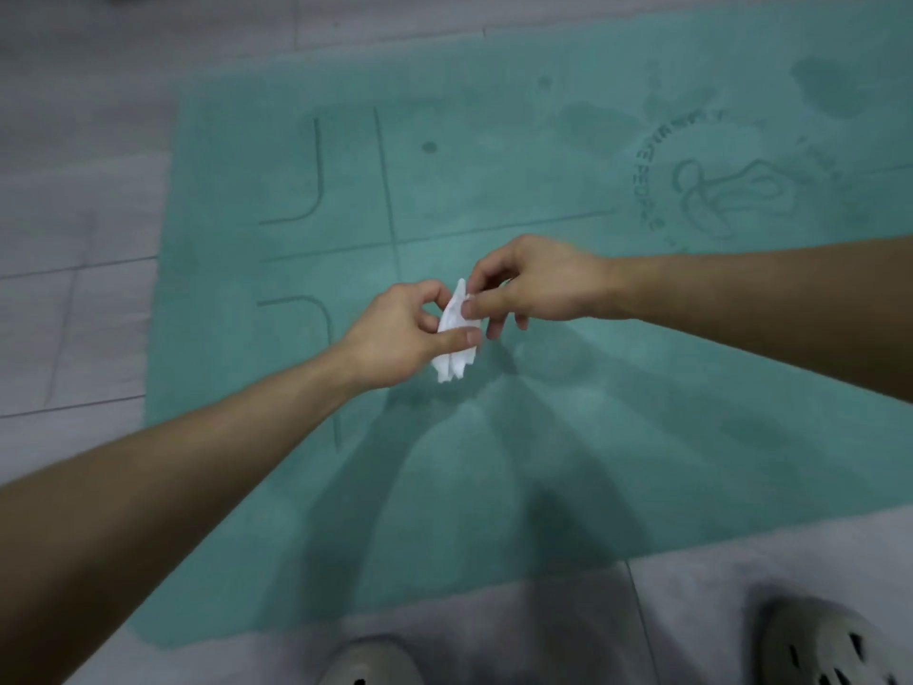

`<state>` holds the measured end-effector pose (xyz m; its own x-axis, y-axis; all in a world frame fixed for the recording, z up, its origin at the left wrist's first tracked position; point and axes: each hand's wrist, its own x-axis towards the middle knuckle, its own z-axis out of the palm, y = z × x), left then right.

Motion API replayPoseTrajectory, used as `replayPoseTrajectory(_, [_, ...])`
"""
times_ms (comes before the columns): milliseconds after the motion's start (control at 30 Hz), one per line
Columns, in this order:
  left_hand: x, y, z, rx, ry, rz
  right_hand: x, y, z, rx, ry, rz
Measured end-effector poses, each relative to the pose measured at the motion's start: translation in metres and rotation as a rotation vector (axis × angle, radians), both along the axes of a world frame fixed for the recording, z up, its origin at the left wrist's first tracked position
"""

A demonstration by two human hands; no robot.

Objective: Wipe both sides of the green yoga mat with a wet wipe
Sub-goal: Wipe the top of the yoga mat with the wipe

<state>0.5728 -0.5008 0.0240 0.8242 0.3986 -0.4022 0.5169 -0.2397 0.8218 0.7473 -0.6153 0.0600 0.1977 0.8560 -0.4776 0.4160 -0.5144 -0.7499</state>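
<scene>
We see the green rubber yoga mat (543, 462) lying flat on the grey tiled floor (74, 313), its long axis running left to right, with its short end at the left. Above its middle, both hands hold a crumpled white wet wipe (455, 338), which hangs lengthwise with its loose end pointing down at the mat. The left hand (410, 333) has a narrow grip pinching its middle, and the right hand (538, 284) pinches its top. Two pale perforated clogs (370, 660) stand on the floor by the near edge
</scene>
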Motion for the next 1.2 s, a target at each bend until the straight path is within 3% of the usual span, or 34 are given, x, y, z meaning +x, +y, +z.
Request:
replayPoseTrajectory(233, [0.061, -0.047, -0.018, -0.261, -0.063, 0.226, 0.060, -0.057, -0.031, 0.030, -0.163, -0.047])
replayPoseTrajectory(367, [0.098, -0.075, -0.024, -0.312, -0.089, 0.380, 0.104, -0.089, -0.038, 0.032, -0.287, -0.087])
replayPoseTrajectory(500, [0.129, -0.107, -0.025, -0.462, -0.057, 0.467, 0.115, -0.112, -0.057, 0.073, -0.089, -0.302])
replayPoseTrajectory(667, [0.144, -0.121, -0.035, -0.189, -0.028, 0.400, 0.116, -0.130, -0.077, 0.113, 0.124, -0.446])
replayPoseTrajectory(833, [0.156, -0.117, -0.046, 0.058, 0.053, 0.357, 0.136, -0.148, -0.076, 0.150, 0.150, -0.498])
replayPoseTrajectory(1000, [0.172, -0.123, -0.047, -0.129, -0.032, 0.373, 0.139, -0.151, -0.079, 0.090, 0.216, -0.476])
replayPoseTrajectory(1133, [0.170, -0.107, -0.042, -0.134, -0.027, 0.355, 0.152, -0.147, -0.087, 0.058, 0.173, -0.623])
replayPoseTrajectory(1200, [0.174, -0.103, -0.040, -0.102, -0.039, 0.354, 0.156, -0.144, -0.084, 0.066, 0.252, -0.695])
